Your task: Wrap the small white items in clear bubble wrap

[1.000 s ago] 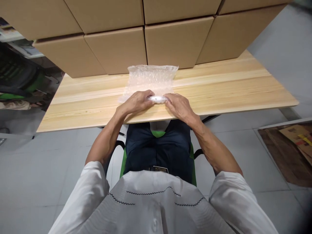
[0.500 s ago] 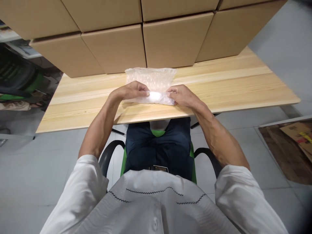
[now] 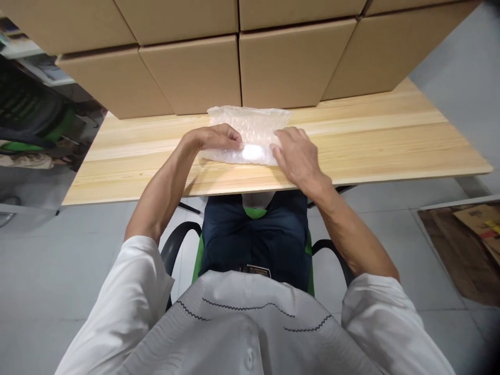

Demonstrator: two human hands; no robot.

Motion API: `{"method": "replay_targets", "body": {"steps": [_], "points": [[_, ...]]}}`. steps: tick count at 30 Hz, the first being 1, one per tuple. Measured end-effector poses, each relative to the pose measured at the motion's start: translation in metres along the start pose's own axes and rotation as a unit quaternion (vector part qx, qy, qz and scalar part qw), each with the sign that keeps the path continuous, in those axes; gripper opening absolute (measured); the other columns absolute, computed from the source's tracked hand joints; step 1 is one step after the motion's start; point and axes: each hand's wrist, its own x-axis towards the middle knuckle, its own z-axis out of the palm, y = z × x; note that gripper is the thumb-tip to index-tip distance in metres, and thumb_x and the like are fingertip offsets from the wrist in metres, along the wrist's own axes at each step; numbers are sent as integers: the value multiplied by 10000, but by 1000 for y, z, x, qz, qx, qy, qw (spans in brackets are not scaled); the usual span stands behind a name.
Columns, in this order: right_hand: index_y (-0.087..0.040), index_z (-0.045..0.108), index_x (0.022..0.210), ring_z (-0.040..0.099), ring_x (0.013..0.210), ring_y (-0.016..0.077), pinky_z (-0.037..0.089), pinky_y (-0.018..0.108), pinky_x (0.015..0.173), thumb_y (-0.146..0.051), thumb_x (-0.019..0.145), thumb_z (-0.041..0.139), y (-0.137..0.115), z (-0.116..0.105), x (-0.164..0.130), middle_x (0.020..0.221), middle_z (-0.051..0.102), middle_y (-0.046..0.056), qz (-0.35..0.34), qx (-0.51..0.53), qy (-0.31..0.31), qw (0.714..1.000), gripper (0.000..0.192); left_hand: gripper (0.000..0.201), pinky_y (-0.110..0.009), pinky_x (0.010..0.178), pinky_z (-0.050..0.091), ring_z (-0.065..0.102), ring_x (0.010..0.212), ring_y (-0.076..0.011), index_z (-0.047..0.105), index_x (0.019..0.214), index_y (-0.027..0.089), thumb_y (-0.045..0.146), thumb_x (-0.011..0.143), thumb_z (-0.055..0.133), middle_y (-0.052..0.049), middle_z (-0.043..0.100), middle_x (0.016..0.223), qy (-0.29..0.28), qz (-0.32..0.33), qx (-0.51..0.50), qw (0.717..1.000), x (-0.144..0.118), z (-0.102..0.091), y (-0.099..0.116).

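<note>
A sheet of bubble wrap (image 3: 250,122) lies on the table, its near part folded over a small bright white object (image 3: 253,152) whose kind I cannot make out. At the left end of the fold, my left hand (image 3: 221,137) pinches the bubble wrap between thumb and fingers. My right hand (image 3: 297,155) rests over the right end of the wrap, palm down, with the thumb apart from the fingers. The fingertips touch the plastic, and the palm side is hidden.
Stacked cardboard boxes (image 3: 191,75) stand along the back of the wooden table (image 3: 390,140). Below the near edge are my legs and a chair armrest (image 3: 182,239). Flattened cardboard (image 3: 480,224) lies low on the right; another chair (image 3: 31,120) stands at the left.
My right hand has let go of its pinch and turned flatter over the wrap's right end. My left hand keeps its pinch. The whole view has shifted slightly.
</note>
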Motion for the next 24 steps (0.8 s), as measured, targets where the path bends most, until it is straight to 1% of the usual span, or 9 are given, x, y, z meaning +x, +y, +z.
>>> {"method": "replay_targets", "body": {"steps": [2,4,6,8,9,13,16,20,24], "points": [[-135,595,1688,532,1658,472,432,720,1383,-320,1163,496,-21,13,1,1753,635,247,-68,2,-22,997,565,241,-331,670,349,549,672,-173,816,874,221,459,842,835,-30,666,767,-4,6,0,1000,1,-1,0],[-129,516,1765,468,1730,451,385,728,1425,-271,1152,502,-37,30,4,1824,570,240,-112,6,-54,992,630,251,-328,667,336,518,644,-158,788,847,216,464,854,830,-21,622,731,-7,15,1,1000,2,-1,-2],[-69,495,1775,462,1744,443,379,719,1438,-206,1132,494,-43,47,8,1833,547,276,-117,3,-77,990,657,262,-324,659,325,496,631,-148,773,832,212,465,853,834,-16,594,716,-10,15,1,1000,5,-1,-3],[-21,493,1767,467,1744,446,383,719,1441,-148,1111,483,-42,58,8,1830,536,309,-104,-4,-82,991,669,259,-321,650,331,506,637,-152,792,854,212,465,840,845,-19,610,727,-9,10,-2,1000,7,-1,-5],[-21,488,1773,462,1748,448,383,726,1441,-130,1102,482,-40,61,7,1833,532,310,-99,-6,-79,992,680,256,-320,650,344,525,648,-159,811,876,214,464,833,849,-23,631,742,-8,10,-3,1000,7,-1,-6],[-100,453,1821,456,1755,446,397,757,1431,-108,1086,493,-33,64,2,1834,550,262,-98,-3,-70,993,737,291,-319,702,439,644,751,-202,881,988,225,461,820,868,-41,736,838,12,25,0,1000,5,-3,-9],[-71,453,1815,460,1745,459,405,749,1426,-101,1084,486,-34,62,1,1833,536,284,-89,-9,-79,993,732,343,-318,719,476,705,796,-223,898,1045,226,459,794,889,-48,772,866,20,15,-5,1000,-3,-7,-16],[3,451,1796,485,1708,477,421,719,1414,-119,1100,479,-38,59,1,1812,528,329,-82,-26,-91,992,706,386,-312,699,493,732,792,-226,891,1061,230,443,739,907,-56,806,903,8,-16,-38,999,-18,-16,-33],[-34,447,1805,523,1654,480,437,741,1385,-147,1108,481,-38,57,0,1797,549,309,-87,-22,-88,992,707,359,-314,692,499,710,757,-211,886,1040,227,415,735,897,-65,809,897,22,-22,-64,997,-34,-20,-49]]}}
